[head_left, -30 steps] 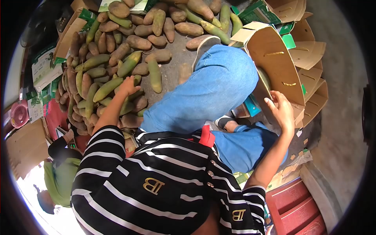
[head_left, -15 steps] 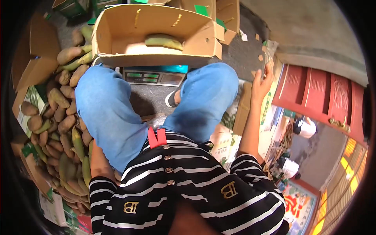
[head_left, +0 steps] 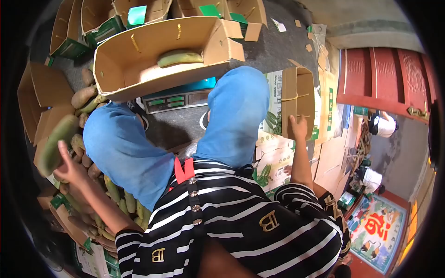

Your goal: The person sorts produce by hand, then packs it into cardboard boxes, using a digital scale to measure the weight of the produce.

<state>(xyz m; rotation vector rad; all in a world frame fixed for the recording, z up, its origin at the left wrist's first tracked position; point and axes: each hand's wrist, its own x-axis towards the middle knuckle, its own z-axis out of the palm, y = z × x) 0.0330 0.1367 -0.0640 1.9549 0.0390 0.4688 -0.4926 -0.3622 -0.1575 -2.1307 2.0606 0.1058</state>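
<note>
A large green gourd-like vegetable (head_left: 59, 142) is in my left hand (head_left: 69, 167), above the pile of brown and green vegetables (head_left: 87, 160). My right hand (head_left: 299, 127) is at the edge of a cardboard box (head_left: 306, 88) with a yellow cord on the right; its fingers are apart and look empty. In front of my knees an open cardboard box (head_left: 116, 53) rests on a scale (head_left: 174, 101) with green displays. One green vegetable (head_left: 180, 58) lies inside that box.
Several open cardboard boxes (head_left: 99, 21) stand at the back. Another open box (head_left: 48, 92) is at the left. Flattened cartons (head_left: 331, 153) lie at the right, near a red door (head_left: 384, 78). Two people (head_left: 384, 125) are farther off at the right.
My left hand has come into view on the left with the green vegetable. My right hand has moved down to the corded box. The view has shifted and turned.
</note>
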